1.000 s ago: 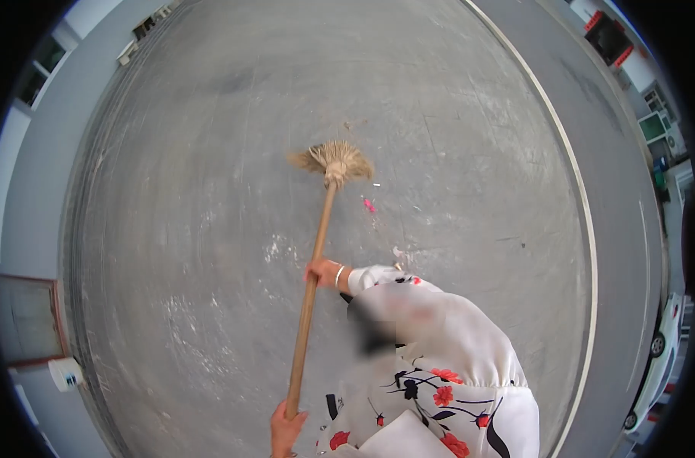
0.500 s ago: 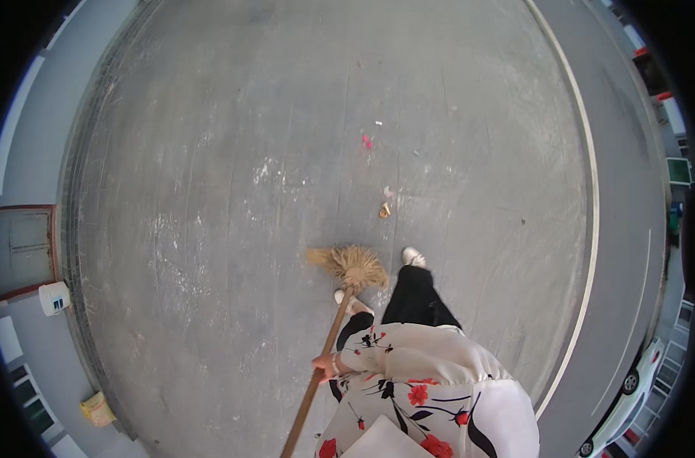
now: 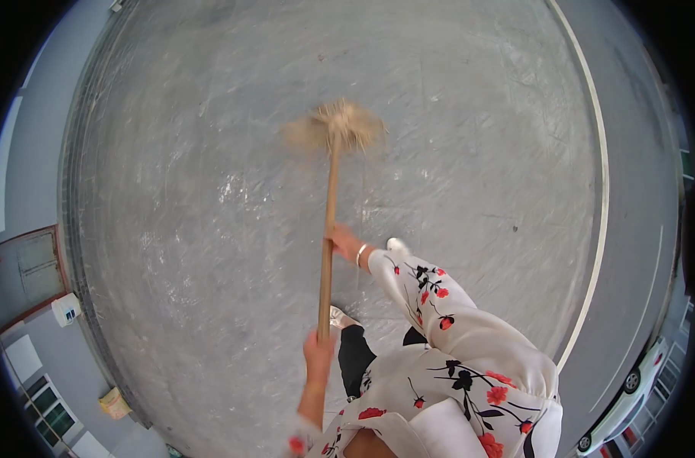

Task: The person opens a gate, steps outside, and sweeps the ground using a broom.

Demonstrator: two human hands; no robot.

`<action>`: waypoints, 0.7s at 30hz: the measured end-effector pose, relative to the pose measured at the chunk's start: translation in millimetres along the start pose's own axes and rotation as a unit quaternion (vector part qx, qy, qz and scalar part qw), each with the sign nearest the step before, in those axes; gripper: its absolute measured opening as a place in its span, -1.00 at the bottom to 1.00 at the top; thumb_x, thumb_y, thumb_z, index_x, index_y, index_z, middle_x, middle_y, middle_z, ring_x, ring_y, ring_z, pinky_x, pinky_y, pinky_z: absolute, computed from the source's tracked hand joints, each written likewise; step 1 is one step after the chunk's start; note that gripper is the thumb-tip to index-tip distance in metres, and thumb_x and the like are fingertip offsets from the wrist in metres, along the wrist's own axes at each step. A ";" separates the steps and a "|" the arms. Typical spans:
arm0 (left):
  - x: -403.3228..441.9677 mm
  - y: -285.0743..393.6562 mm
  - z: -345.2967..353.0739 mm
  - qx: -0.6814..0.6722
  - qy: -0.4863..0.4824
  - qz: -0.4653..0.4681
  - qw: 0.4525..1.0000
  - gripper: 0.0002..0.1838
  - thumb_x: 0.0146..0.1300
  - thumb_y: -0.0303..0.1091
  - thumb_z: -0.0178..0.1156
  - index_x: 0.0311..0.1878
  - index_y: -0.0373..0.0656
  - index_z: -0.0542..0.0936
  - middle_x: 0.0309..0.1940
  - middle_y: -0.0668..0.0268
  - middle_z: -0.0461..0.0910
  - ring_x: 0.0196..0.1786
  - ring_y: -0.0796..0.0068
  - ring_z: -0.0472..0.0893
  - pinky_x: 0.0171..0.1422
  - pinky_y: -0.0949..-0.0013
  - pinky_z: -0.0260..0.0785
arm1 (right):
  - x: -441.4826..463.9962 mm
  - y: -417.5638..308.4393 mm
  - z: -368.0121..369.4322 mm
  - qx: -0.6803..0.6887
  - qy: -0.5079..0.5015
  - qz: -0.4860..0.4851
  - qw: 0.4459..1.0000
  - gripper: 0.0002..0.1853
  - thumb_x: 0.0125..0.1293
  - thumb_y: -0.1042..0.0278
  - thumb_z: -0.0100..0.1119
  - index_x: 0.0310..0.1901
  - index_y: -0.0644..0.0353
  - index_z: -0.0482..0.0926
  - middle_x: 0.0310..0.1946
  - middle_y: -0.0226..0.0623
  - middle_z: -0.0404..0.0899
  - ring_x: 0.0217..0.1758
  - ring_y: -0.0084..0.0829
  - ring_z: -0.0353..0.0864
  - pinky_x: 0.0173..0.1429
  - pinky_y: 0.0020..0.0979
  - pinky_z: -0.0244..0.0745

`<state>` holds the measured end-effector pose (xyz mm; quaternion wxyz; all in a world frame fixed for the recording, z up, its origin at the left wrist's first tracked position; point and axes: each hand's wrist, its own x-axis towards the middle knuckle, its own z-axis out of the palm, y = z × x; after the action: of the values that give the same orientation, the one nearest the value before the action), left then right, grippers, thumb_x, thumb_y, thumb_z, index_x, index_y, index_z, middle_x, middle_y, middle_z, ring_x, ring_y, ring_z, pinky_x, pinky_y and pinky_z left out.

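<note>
A straw broom reaches forward over the grey ground, its bristle head blurred by motion and spread wide at the far end. Round the middle of its wooden handle my right hand is closed, with a bracelet at the wrist. My left hand grips the handle's near end, lower in the view. The white sleeves carry red and black flowers. Two light shoes show below, one beside the handle and one ahead of my right forearm.
At the left edge are a wall with a framed door, a white box and a yellow container. A white line runs down the right, with a parked car beyond it. Small specks lie on the ground.
The broom head has swung forward, away from my feet, since half a second ago. My right arm is stretched out further, and my left hand has come into view on the handle's end.
</note>
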<state>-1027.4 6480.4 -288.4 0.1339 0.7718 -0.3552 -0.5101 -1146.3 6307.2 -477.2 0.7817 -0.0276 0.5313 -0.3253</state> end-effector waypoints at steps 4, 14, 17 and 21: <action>119.3 113.9 76.1 -0.153 -0.051 0.091 0.983 -0.86 -0.05 -0.39 0.09 -0.56 -0.18 0.34 -0.75 0.47 0.25 -0.73 0.74 0.18 -0.71 0.57 -0.01 | -46.8 -105.1 -4.7 0.060 -0.055 -0.067 0.994 -0.77 0.01 0.48 0.01 -0.27 0.32 0.29 -0.46 -0.27 0.41 -0.42 -0.40 0.45 -0.34 -0.37 0.40; -43.2 64.4 5.3 -0.007 -0.021 0.029 0.999 -0.86 -0.13 -0.45 0.11 -0.47 -0.21 0.37 -0.71 0.48 0.24 -0.67 0.73 0.23 -0.65 0.59 0.10 | -74.3 -130.3 -15.4 0.052 -0.127 -0.028 0.990 -0.67 0.01 0.41 0.06 -0.19 0.25 0.23 -0.48 -0.28 0.43 -0.42 -0.40 0.48 -0.32 -0.37 0.43; -121.4 25.6 -39.2 0.033 -0.010 -0.022 0.999 -0.83 -0.18 -0.48 0.16 -0.48 -0.24 0.38 -0.70 0.46 0.28 -0.66 0.71 0.27 -0.63 0.58 0.13 | -21.1 8.3 -41.1 -0.342 -0.254 -0.388 0.817 -0.85 -0.04 0.38 0.11 -0.51 0.23 0.37 -0.60 -0.31 0.42 -0.48 -0.41 0.46 -0.40 -0.32 0.41; -240.3 -33.7 -117.8 0.023 -0.029 -0.162 0.986 -0.81 -0.14 -0.50 0.13 -0.37 -0.27 0.42 -0.66 0.45 0.33 -0.61 0.68 0.26 -0.59 0.56 0.13 | -183.5 81.1 -7.2 -0.486 -0.358 -0.408 0.685 -0.68 -0.20 0.25 0.25 -0.42 0.17 0.37 -0.59 -0.25 0.42 -0.48 -0.30 0.45 -0.41 -0.36 0.34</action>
<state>-964.1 6650.6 -88.9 0.0214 0.8073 -0.2403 -0.5386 -1154.5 6471.9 -362.7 0.5797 -0.7320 0.2307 -0.2738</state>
